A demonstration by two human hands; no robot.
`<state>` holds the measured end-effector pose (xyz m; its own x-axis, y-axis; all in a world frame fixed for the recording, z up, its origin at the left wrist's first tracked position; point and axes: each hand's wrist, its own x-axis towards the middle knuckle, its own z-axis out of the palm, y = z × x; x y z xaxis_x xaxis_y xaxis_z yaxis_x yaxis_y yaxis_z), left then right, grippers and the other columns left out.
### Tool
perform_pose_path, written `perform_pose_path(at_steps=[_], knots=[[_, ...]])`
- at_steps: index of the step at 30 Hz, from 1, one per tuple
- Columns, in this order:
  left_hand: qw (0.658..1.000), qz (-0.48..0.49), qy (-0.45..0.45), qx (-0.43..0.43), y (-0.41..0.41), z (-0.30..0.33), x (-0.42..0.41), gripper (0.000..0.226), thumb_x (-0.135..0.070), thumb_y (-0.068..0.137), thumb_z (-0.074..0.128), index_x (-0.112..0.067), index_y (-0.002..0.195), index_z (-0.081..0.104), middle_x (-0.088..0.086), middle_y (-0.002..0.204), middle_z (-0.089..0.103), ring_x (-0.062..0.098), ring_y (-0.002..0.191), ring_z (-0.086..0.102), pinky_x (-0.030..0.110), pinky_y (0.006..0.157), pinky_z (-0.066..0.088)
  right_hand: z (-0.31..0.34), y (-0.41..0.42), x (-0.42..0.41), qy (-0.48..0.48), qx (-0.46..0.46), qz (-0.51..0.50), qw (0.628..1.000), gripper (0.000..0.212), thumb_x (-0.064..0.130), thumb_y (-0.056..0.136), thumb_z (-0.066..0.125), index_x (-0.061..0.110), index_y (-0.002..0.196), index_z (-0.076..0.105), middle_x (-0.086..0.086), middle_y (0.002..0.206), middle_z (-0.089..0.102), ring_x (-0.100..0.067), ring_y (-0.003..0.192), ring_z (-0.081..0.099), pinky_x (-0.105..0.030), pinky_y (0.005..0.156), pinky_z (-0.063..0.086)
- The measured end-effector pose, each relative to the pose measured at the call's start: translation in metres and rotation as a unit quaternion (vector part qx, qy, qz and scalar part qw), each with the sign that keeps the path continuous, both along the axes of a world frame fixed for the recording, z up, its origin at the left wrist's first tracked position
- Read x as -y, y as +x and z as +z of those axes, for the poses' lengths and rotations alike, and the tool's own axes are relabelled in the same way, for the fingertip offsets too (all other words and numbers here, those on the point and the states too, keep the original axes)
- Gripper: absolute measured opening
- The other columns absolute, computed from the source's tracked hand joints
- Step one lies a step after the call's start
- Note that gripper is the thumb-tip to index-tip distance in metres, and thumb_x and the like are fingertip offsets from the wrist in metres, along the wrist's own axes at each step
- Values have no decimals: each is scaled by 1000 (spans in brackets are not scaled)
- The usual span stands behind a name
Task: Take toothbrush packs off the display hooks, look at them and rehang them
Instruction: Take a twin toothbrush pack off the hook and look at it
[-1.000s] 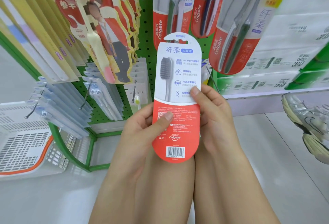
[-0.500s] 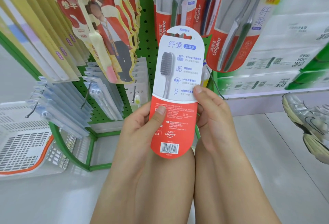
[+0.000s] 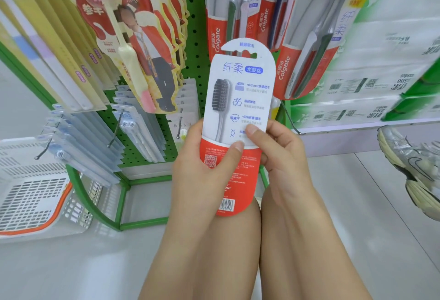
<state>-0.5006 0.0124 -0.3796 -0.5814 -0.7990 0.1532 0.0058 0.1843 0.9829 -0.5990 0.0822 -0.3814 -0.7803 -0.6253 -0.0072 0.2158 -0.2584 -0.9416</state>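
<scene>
Both hands are on one toothbrush pack (image 3: 238, 118), held upright in front of the green pegboard (image 3: 196, 45), its back side facing the camera. The left hand (image 3: 204, 168) grips the lower left of the card, thumb laid across the red band; the right hand (image 3: 281, 154) pinches the right edge, thumb on the pale upper panel. The pack is a flat card with rounded ends, grey-white above and red below, with a printed picture of a dark-bristled brush, small blue icons and text, a square code, a barcode near the bottom and a cut-out hanging slot at the top. Behind it, red-and-clear blister packs (image 3: 307, 45) hang from the pegboard, each showing long brush handles through the plastic. To the left hang cut-out cards (image 3: 142, 45) in red and cream, the front one carrying a pale yellow brush with a pink head. Lower down, thin clear packs (image 3: 95, 140) sit in rows on metal hooks (image 3: 116, 128). At the left edge of the floor stands a white slotted basket (image 3: 31, 187) with an orange rim; what it holds cannot be made out. A grey sports shoe (image 3: 414, 168) shows at the right.
</scene>
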Motion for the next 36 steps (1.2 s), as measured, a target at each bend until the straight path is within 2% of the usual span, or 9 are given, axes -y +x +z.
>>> perform_pose_path(at_steps=[9,15,18,20,25,27,30,34,36], knots=[[999,-20,-17,31,0,-2,-4,46,-22,80,77,-34,122,62,-23,99,71,-3,89,67,18,75,53,3,1,1,-26,21,-32,999,19,20,77,68,13,95,72,-5,90,76,-16,80,71,-24,66,56],[993,-90,70,-13,3,-1,-1,42,0,84,70,-26,117,65,-5,99,76,14,89,72,30,75,58,2,-1,1,-24,15,-42,999,28,27,72,68,13,96,69,-2,87,75,-11,75,70,-21,63,54],[997,-38,47,-40,2,1,-2,37,-1,84,70,-32,105,68,-10,92,76,11,83,72,26,71,57,-4,-2,4,11,-52,-133,990,40,30,70,82,23,104,62,-1,105,69,-6,79,66,-24,67,52],[999,2,3,-49,0,3,-4,38,-5,85,71,-36,106,67,-18,94,74,5,86,71,25,75,57,-6,0,5,3,-105,-160,982,33,31,73,74,28,103,61,3,111,66,-6,86,63,-30,73,54],[997,-6,-74,-33,-7,1,-19,52,-28,86,67,-32,136,55,-16,121,66,-1,107,64,30,85,58,-6,3,2,-9,-140,3,990,46,41,78,65,24,120,63,2,128,63,-6,117,59,-19,90,49],[992,-17,-120,-16,-9,-2,-23,60,-38,81,63,-32,140,50,-14,131,59,-3,117,57,26,89,55,-6,2,0,-29,-123,58,990,46,43,79,61,21,120,65,4,118,66,-12,110,61,-29,92,49],[985,-22,-169,15,-6,-7,-22,64,-40,75,61,-34,138,50,-17,134,51,-3,123,51,15,95,47,-4,2,0,-27,-56,79,995,14,32,85,61,27,90,73,0,81,66,-20,80,61,-36,73,48],[987,-19,-157,-1,-3,-3,-12,52,-25,79,65,-44,126,52,-20,130,52,-1,121,53,22,96,49,-4,1,0,-15,-75,50,996,20,27,87,55,31,85,75,-2,82,70,-22,81,64,-44,79,52],[992,10,-117,-33,-3,5,-4,46,-22,80,64,-42,120,55,-18,123,58,0,113,58,19,90,50,-1,0,-1,-14,-100,27,994,17,23,86,59,26,81,75,0,77,71,-16,73,64,-33,69,53]])
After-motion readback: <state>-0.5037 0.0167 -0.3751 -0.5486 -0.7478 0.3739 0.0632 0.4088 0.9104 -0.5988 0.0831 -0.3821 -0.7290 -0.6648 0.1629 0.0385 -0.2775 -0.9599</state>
